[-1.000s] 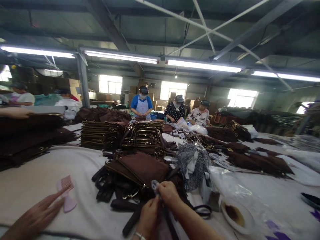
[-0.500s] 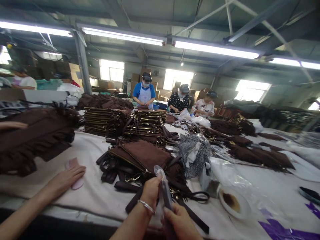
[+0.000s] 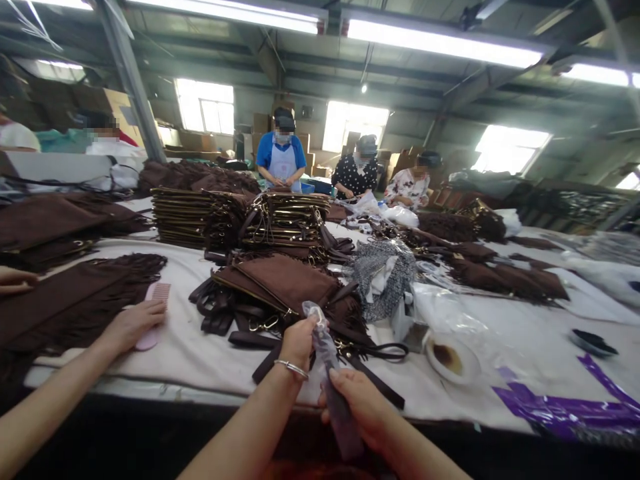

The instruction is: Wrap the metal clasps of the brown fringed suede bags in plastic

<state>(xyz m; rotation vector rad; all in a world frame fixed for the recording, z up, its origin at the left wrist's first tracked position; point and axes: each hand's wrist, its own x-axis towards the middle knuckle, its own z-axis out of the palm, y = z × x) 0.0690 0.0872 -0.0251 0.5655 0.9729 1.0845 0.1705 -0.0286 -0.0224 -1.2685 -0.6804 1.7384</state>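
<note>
My left hand (image 3: pixel 298 343), with a metal bangle at the wrist, pinches the upper end of a dark strap in a clear plastic sleeve (image 3: pixel 336 390). Lower down, my right hand (image 3: pixel 356 400) is closed around the same sleeved strap. The strap slants toward me over the table's front edge. Just beyond my hands lies a pile of brown fringed pouches (image 3: pixel 285 283) with gold zippers, metal clasps and dark wrist straps.
To the left, a co-worker's hand (image 3: pixel 137 323) rests on a pink comb (image 3: pixel 149 341) beside a brown fringed piece (image 3: pixel 75 300). Stacked pouches (image 3: pixel 190 217) stand behind the pile. A white roll (image 3: pixel 453 357) and purple plastic (image 3: pixel 565 407) lie right. Several people work across the table.
The view has shifted, so the table sits higher in it. More of the sleeved strap shows between my hands. At left, the co-worker's raised fringed piece now lies flat.
</note>
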